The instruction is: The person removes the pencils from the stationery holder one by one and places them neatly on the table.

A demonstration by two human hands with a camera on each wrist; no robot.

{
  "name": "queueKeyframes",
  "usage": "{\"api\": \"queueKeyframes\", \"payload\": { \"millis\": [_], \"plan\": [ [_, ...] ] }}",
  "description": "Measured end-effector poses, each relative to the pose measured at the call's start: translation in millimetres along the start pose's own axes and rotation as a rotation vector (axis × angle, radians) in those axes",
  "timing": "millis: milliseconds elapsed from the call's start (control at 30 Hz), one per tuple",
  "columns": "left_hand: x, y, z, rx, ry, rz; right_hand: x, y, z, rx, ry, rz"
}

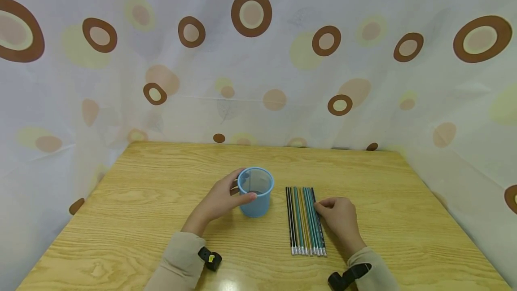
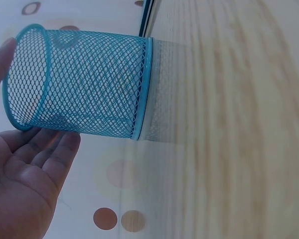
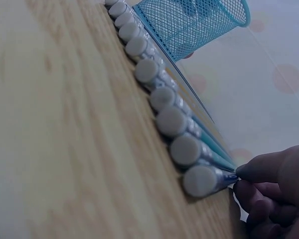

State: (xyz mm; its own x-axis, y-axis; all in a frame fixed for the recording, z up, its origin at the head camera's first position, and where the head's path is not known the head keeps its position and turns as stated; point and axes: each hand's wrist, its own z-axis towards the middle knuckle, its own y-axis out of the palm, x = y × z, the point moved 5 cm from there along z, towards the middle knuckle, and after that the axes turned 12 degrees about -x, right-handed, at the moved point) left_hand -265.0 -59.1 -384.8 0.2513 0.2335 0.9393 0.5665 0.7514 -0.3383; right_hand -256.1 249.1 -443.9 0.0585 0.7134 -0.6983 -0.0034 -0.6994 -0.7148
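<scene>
A blue mesh pencil cup (image 1: 256, 205) stands upright on the table, left of a row of pencils (image 1: 303, 223). My left hand (image 1: 220, 199) holds the cup from its left side, thumb at the near rim and the other fingers around the far side, as the left wrist view also shows. The pencils lie side by side, black, teal and yellowish, with their white eraser ends (image 3: 172, 121) toward me. At the row's right edge, my right hand (image 1: 341, 219) pinches the outermost dark patterned pencil (image 1: 322, 237) between thumb and forefinger.
The wooden table (image 1: 161, 178) reaches back to a pale curtain (image 1: 282, 71) printed with brown rings and dots, which also rises along both sides. Each wrist wears a black strapped camera (image 1: 212, 258).
</scene>
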Motion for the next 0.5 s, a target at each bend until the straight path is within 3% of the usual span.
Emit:
{"api": "queueKeyframes", "payload": {
  "millis": [333,500],
  "plan": [
    [0.2,-0.8,0.8,-0.005,-0.002,0.002,-2,-1,0,-0.031,0.008,0.017],
    [-17.2,-1.5,7.6,-0.002,-0.001,0.008,2,-2,1,-0.055,0.035,0.035]
  ]
}}
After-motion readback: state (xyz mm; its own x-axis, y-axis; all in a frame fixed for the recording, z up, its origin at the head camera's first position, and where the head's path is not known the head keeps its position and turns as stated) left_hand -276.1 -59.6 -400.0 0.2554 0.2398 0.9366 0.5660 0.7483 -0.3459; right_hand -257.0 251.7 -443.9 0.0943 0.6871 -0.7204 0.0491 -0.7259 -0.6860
